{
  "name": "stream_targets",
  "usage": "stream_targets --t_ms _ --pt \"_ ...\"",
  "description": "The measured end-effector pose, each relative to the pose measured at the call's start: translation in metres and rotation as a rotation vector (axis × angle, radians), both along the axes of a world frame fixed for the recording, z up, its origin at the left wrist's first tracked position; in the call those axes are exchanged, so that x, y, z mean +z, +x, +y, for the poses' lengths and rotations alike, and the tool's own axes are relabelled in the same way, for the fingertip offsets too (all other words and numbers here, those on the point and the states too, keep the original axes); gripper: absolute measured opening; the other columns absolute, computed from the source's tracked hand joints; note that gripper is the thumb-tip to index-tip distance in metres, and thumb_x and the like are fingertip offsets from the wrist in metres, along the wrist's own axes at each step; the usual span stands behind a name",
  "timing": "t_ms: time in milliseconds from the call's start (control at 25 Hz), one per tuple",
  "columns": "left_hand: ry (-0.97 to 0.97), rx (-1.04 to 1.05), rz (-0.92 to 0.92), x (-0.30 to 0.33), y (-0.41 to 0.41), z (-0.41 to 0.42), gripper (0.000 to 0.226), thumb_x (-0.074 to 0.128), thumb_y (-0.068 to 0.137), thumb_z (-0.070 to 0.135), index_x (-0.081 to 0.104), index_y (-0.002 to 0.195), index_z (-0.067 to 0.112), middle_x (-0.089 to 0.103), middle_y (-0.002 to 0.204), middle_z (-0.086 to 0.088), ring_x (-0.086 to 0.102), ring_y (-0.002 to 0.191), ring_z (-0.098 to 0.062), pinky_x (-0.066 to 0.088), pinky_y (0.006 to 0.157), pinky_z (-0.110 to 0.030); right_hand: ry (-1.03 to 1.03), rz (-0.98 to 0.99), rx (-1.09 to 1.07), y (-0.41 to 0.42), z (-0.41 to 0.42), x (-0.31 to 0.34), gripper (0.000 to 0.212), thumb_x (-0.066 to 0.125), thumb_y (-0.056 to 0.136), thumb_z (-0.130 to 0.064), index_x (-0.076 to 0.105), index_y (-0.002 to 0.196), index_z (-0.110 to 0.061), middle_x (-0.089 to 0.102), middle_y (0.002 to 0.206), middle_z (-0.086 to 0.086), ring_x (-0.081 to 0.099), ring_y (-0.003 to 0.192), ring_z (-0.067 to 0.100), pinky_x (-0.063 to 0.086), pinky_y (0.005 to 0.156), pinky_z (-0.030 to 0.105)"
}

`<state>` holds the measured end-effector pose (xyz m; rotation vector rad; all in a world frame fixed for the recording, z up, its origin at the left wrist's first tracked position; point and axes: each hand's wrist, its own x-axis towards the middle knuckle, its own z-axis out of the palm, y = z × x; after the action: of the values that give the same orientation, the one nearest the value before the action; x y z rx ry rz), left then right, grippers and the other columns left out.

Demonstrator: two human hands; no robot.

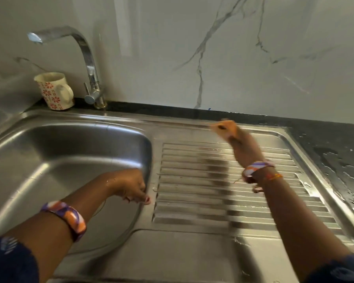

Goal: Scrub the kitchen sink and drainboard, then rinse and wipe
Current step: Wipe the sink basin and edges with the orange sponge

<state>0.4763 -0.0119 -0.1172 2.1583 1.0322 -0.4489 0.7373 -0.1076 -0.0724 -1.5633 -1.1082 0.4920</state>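
Note:
The stainless steel sink bowl (pixel 65 156) lies on the left, and its ridged drainboard (pixel 192 193) on the right. My right hand (pixel 241 146) holds an orange sponge (pixel 226 127) against the drainboard's far rim; hand and sponge are motion-blurred. My left hand (pixel 131 186) rests on the lip between bowl and drainboard, fingers curled down over the edge. Both wrists wear patterned purple-and-orange bands.
A chrome tap (pixel 90 64) rises behind the bowl, its spout turned left and no water running. Left of the tap stands a cream mug (pixel 55 90) with red flowers. Water drops lie on the dark countertop (pixel 335 156) at right. A marble-patterned wall stands behind.

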Motion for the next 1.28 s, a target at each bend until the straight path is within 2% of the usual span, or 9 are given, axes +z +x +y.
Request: stream_targets --t_ms 120,280,520,800,880,1000,1120,1200,1280 --pt "-0.043 -0.037 -0.036 -0.001 -0.001 0.002 0.033 0.07 0.083 0.023 0.056 0.053 0.019 0.052 0.036 0.014 0.047 0.037 0.003 0.04 0.051 -0.012 -0.427 -0.496 -0.397 0.087 -0.035 -0.018 0.035 0.04 0.098 -0.01 0.045 0.133 -0.004 0.051 0.123 0.022 0.049 0.113 0.034 0.04 0.095 0.038" --pt "-0.057 -0.012 -0.131 -0.013 -0.014 0.004 0.034 0.07 0.083 0.027 0.06 0.051 0.022 0.055 0.044 0.008 0.049 0.044 -0.001 0.04 0.052 -0.01 -1.074 -0.572 -0.371 0.116 -0.053 -0.054 0.074 0.031 0.093 -0.061 0.009 0.15 -0.019 0.001 0.158 0.013 0.0 0.144 0.039 0.005 0.115 0.058" --pt "-0.002 0.036 -0.256 -0.025 -0.022 0.0 0.039 0.07 0.082 0.034 0.06 0.047 0.02 0.058 0.051 0.004 0.055 0.054 -0.007 0.043 0.057 -0.013 -1.016 -0.672 -0.236 0.093 -0.024 -0.058 0.06 0.028 0.096 -0.051 0.007 0.15 -0.032 -0.007 0.159 0.0 0.001 0.145 0.037 0.008 0.113 0.06" --pt "-0.037 -0.014 -0.328 -0.03 -0.032 -0.006 0.04 0.069 0.074 0.054 0.063 0.058 0.018 0.06 0.056 0.005 0.051 0.05 0.003 0.045 0.06 -0.021 -0.634 -0.756 0.097 -0.073 0.048 -0.065 0.047 0.038 0.096 -0.026 0.032 0.141 -0.038 0.017 0.155 -0.015 0.016 0.143 0.022 0.014 0.113 0.044" --pt "-0.198 -0.018 -0.442 -0.034 -0.047 -0.011 0.052 0.071 0.064 0.063 0.072 0.088 0.017 0.073 0.084 0.002 0.059 0.072 0.003 0.05 0.075 -0.026 -0.637 -0.783 0.163 -0.113 0.063 -0.064 0.048 0.037 0.097 -0.026 0.03 0.142 -0.039 0.013 0.156 -0.016 0.013 0.144 0.019 0.013 0.111 0.043" --pt "-0.297 -0.028 -0.45 -0.038 -0.052 -0.021 0.048 0.068 0.084 0.03 0.057 0.127 0.013 0.063 0.124 0.004 0.06 0.102 0.003 0.046 0.094 -0.015 -0.585 -0.749 0.133 -0.124 0.057 -0.064 0.042 0.038 0.098 -0.033 0.037 0.138 -0.043 0.018 0.154 -0.021 0.013 0.144 0.014 0.01 0.111 0.037" --pt "-0.041 -0.118 -0.353 -0.032 -0.051 -0.023 0.04 0.065 0.086 0.036 0.067 0.111 0.005 0.07 0.095 -0.003 0.063 0.083 -0.009 0.049 0.08 -0.024 -0.59 -0.743 0.165 -0.14 0.044 -0.068 0.042 0.039 0.098 -0.034 0.038 0.137 -0.046 0.02 0.153 -0.024 0.011 0.145 0.013 0.005 0.113 0.034" --pt "0.041 -0.198 -0.254 -0.021 -0.052 -0.028 0.036 0.061 0.089 0.032 0.069 0.092 -0.002 0.055 0.06 0.0 0.048 0.051 -0.001 0.038 0.055 -0.014 -0.622 -0.791 0.193 -0.156 0.036 -0.067 0.044 0.04 0.097 -0.026 0.04 0.138 -0.042 0.021 0.154 -0.018 0.01 0.145 0.015 0.004 0.116 0.037" --pt "0.018 -0.248 -0.165 -0.014 -0.052 -0.036 0.032 0.061 0.089 0.031 0.067 0.074 0.004 0.049 0.055 0.007 0.047 0.041 0.001 0.034 0.046 -0.007 -0.636 -0.761 0.247 -0.173 0.025 -0.066 0.044 0.042 0.097 -0.015 0.045 0.139 -0.028 0.026 0.154 -0.006 0.017 0.143 0.018 0.01 0.116 0.04"
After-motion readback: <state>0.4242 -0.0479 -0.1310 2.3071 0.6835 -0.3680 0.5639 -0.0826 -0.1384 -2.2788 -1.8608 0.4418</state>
